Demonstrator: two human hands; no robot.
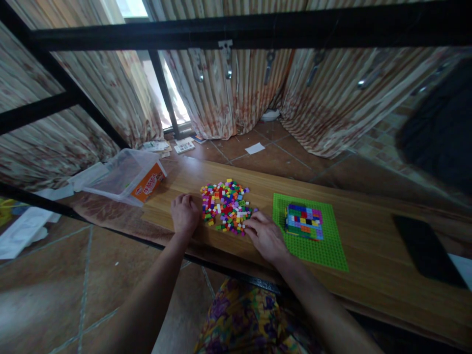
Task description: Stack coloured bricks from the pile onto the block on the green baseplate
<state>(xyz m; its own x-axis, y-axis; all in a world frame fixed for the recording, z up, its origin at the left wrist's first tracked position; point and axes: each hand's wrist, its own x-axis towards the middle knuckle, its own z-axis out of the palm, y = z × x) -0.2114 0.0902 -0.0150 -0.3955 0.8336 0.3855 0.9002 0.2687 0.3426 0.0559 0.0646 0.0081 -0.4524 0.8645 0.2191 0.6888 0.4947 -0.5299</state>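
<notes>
A pile of small multicoloured toy bricks (226, 204) lies spread on a long wooden board. My left hand (185, 215) rests curled on the board at the pile's left edge; whatever is inside its fingers, if anything, is hidden. At the pile's lower right edge, my right hand (266, 237) has its fingertips drawn together among the bricks, and what they pinch is too small to make out. To its right lies a green studded baseplate (335, 246). A blocky build of several colours (304, 222) stands on that plate, apart from both hands.
A clear plastic bin (121, 177) with an orange label sits tipped at the board's left end. A dark flat object (427, 248) lies at the right on the wooden board (372, 236). A black metal bar (236, 37) crosses overhead, with hooks hanging from it.
</notes>
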